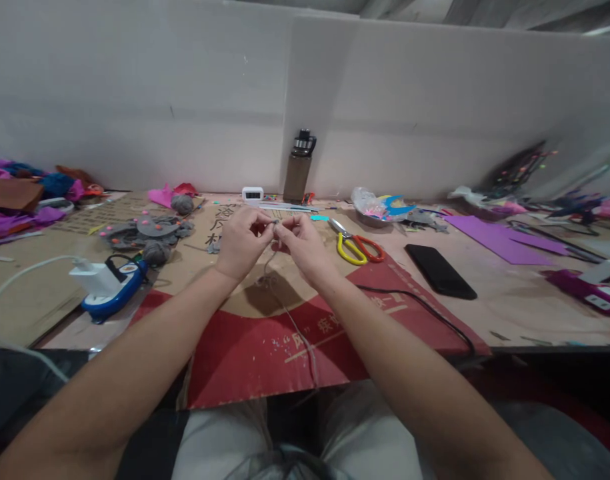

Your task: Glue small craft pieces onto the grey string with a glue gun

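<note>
My left hand [242,241] and my right hand [303,245] meet above the middle of the cardboard-covered table [509,293]. Both are closed in a pinch on a thin grey strand of yarn [289,317]. The strand hangs down from my fingertips, loops near the table and trails toward my lap. What exactly sits between the fingertips is too small to make out. Yellow and orange scissors [355,246] lie just right of my right hand.
A black phone [439,271] lies to the right, a black cable [425,310] beside it. A blue glue gun with white charger [109,283] sits left, near grey felt pieces [145,233]. A bottle [299,167] and small timer [252,194] stand by the wall. Purple foam sheets [489,233] lie far right.
</note>
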### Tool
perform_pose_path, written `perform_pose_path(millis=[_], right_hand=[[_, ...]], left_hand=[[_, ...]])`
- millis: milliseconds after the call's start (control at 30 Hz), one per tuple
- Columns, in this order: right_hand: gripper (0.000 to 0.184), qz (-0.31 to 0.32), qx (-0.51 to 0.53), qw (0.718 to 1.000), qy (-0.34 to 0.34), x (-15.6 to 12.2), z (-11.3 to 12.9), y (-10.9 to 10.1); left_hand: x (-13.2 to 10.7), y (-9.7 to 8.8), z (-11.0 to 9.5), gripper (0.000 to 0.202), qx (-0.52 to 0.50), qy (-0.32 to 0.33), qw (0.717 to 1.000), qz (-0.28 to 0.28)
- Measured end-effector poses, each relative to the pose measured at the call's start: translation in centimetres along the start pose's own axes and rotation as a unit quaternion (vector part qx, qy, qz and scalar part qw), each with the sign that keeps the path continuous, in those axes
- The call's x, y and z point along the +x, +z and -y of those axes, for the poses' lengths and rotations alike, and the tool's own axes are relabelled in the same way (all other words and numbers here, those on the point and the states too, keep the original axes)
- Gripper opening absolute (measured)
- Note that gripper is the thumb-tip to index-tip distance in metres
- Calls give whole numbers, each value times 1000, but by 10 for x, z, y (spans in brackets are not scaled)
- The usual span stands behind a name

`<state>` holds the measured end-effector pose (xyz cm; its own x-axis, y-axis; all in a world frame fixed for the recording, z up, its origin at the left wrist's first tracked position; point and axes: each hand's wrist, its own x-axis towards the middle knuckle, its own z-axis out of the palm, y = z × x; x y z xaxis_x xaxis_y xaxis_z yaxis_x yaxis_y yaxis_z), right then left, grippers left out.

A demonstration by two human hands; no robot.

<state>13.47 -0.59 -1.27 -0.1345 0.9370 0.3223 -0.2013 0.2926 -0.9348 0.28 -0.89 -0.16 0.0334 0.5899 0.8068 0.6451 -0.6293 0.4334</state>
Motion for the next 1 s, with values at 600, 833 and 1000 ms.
perform_pose_path(millis=[600, 833, 1000], right_hand=[[10, -43, -324, 935, -136, -7, 7, -7], [9, -55, -341, 930, -123, -9, 9, -8], [11, -62, -339, 932, -115, -9, 9, -9]], left_hand=[[-1, 11, -10, 9, -382, -312, 869, 43], [0, 10, -12, 8, -416, -337, 843, 50], [-1, 12, -9, 9, -406, -310, 858, 65]])
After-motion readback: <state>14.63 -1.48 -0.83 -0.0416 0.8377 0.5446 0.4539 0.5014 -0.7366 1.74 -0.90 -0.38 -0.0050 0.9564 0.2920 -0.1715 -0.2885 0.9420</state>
